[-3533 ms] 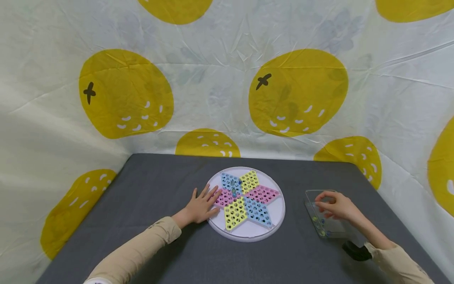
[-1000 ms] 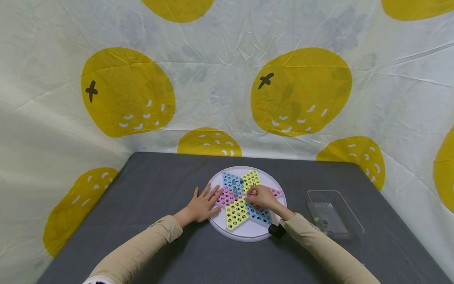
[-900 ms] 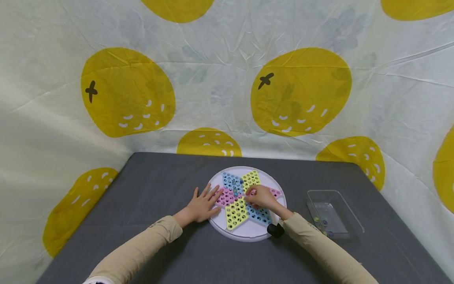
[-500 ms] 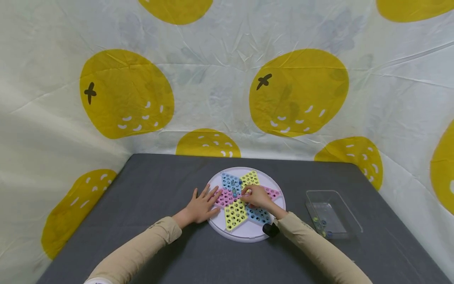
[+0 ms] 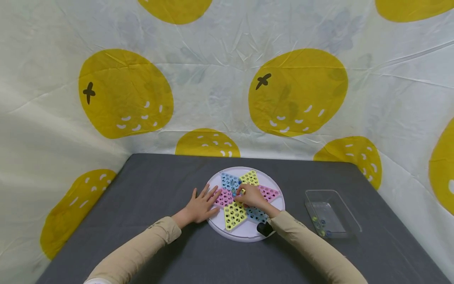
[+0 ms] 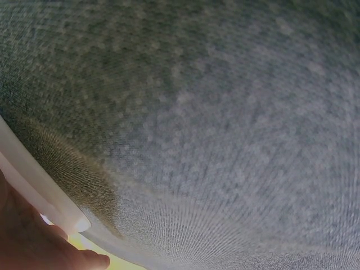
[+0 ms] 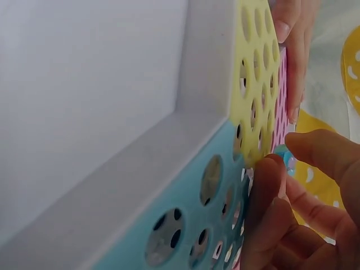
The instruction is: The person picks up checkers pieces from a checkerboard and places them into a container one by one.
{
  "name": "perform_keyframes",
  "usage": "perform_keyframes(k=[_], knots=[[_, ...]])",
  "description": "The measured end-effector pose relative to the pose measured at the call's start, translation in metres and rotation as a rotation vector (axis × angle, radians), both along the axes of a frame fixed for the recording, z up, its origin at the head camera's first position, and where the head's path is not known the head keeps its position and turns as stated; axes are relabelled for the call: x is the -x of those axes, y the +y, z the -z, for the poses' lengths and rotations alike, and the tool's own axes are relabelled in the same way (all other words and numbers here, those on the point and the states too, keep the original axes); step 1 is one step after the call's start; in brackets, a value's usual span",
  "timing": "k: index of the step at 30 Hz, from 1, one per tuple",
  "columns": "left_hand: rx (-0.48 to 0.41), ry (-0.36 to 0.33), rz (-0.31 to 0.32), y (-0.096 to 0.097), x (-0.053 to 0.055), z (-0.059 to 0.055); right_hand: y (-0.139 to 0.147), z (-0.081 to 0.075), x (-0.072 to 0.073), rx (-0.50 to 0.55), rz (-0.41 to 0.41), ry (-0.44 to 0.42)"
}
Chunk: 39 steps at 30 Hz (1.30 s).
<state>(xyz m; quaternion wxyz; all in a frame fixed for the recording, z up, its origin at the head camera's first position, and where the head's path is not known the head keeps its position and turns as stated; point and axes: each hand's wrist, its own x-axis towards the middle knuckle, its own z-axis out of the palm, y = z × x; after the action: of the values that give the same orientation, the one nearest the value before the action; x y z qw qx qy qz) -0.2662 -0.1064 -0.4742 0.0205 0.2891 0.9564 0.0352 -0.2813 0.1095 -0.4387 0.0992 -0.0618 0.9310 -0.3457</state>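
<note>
A round white Chinese checkers board [image 5: 220, 225] lies on the dark table, its star in blue, yellow and pink with rows of holes. My left hand [image 5: 199, 207] rests spread on the board's left edge, fingertips over the pink point; the left wrist view catches only part of this hand [image 6: 42, 242] against the white rim [image 6: 48, 194]. Over the board's middle, my right hand [image 5: 251, 197] pinches a clear teal marble [image 7: 284, 160] between thumb and forefinger. Several blue marbles [image 5: 233, 192] sit in holes just left of that hand, partly hidden by its fingers.
To the right of the board stands a clear plastic box [image 5: 349, 211] with several green and blue marbles [image 5: 322, 233] along its left side. Behind the table hangs a pale curtain [image 5: 213, 98] with large yellow fruit prints.
My right hand has come from the plastic box to the board, then edged left toward the star's centre and the blue marbles. The left hand has stayed in place.
</note>
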Motion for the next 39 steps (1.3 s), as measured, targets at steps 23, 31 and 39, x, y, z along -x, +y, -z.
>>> perform_keyframes(k=[23, 31, 39], knots=[[0.019, 0.0, -0.013, -0.001, -0.002, 0.001, -0.006, 0.002, -0.002, -0.003, 0.006, 0.034], [0.038, 0.001, -0.027, 0.001, 0.0, 0.002, -0.003, 0.003, 0.0, 0.007, 0.016, 0.03], [0.044, -0.006, -0.028, 0.001, 0.002, 0.002, 0.003, 0.0, -0.002, 0.076, 0.01, 0.012]])
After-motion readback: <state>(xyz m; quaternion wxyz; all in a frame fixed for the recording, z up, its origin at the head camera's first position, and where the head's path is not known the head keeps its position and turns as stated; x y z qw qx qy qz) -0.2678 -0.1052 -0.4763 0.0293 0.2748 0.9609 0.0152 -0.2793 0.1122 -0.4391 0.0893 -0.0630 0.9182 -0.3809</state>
